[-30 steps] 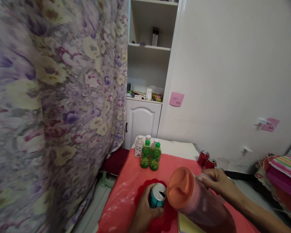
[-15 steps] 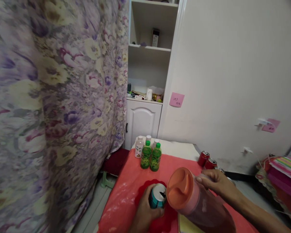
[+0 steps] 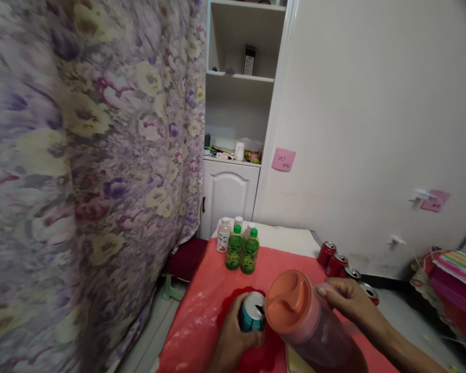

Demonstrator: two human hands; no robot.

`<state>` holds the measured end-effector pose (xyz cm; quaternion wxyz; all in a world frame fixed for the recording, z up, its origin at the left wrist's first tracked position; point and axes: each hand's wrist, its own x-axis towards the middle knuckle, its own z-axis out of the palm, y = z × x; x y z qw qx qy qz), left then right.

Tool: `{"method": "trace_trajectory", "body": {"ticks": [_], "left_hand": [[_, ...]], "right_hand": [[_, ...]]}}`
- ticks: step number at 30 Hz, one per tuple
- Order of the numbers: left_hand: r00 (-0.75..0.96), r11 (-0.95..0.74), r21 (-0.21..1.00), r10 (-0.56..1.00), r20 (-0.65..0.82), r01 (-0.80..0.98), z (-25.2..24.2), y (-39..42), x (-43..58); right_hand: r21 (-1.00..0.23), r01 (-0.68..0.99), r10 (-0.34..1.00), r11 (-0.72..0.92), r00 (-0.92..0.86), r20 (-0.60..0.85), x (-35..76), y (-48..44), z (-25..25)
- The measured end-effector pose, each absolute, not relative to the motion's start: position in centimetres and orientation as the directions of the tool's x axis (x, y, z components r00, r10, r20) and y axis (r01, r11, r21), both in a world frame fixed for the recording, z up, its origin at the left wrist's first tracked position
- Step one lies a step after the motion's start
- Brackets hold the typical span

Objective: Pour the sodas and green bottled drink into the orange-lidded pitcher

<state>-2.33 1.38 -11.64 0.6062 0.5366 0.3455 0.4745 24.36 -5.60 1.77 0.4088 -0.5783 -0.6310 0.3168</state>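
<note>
The left hand (image 3: 233, 339) is wrapped around an upright teal metal can (image 3: 251, 312), opened top facing up, on the red tablecloth (image 3: 202, 326) near the table's front. Just to its right, the right hand (image 3: 347, 300) clasps a clear plastic pitcher (image 3: 314, 334). The pitcher is tilted, its long axis leaning left toward the can, with its round orange lid (image 3: 288, 303) beside the can's rim.
</note>
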Motion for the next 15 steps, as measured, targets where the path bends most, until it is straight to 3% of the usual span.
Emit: {"method": "trace_trajectory", "body": {"ticks": [9,15], "left_hand": [[0.278,-0.079,0.972,0.95,0.141,-0.222,-11.1,1.6,-2.4],[0.24,-0.077,0.993,0.966,0.097,-0.091,-10.1,1.6,-3.3]], "right_hand": [[-0.906,0.412,0.987,0.097,0.076,0.14,24.3,-5.9,1.9],[-0.975,0.166,0.932,0.145,0.309,0.191,26.0,-7.0,1.0]]}}
